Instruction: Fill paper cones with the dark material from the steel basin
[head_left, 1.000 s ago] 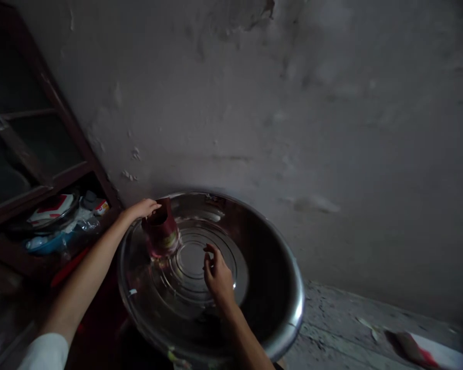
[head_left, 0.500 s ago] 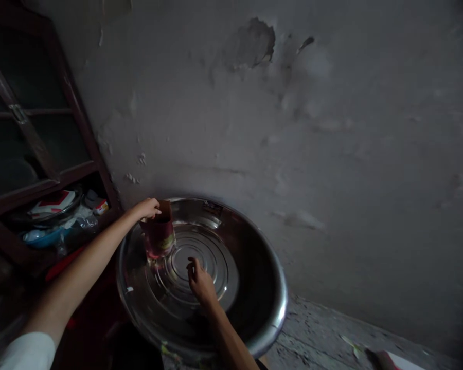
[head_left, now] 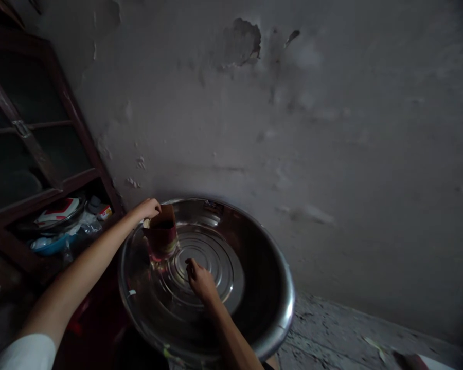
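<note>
A grey plaster wall [head_left: 332,133], flaking in several patches, fills most of the view, with one strip of rough floor [head_left: 324,329] below it at right. One dark reddish wooden cabinet [head_left: 77,181] stands at left; four dark panes show at least partly. The left forearm crosses in front of its lower part.

One wide, round stainless-steel basin [head_left: 285,298] sits close to the wall, ringed with concentric ridges at the bottom. The right forearm covers part of its near side. Inside the basin, on its left, one dark red, open-topped bag [head_left: 160,241] stands roughly upright, brown within.

The left hand [head_left: 149,208] is closed over the bag's upper edge at the far left corner, gripping it and hiding that bit of rim. The right hand [head_left: 200,280] is over the basin's middle, apart from the bag, with fingers half curled; whether anything is between them cannot be told.

In the cabinet's open compartment are one blue bowl [head_left: 50,246], one red-and-white item [head_left: 59,211] above it, clear plastic wrapping [head_left: 90,228] and one small box [head_left: 105,213]. Smallest is one white scrap [head_left: 131,292] on the basin's left inner side.
</note>
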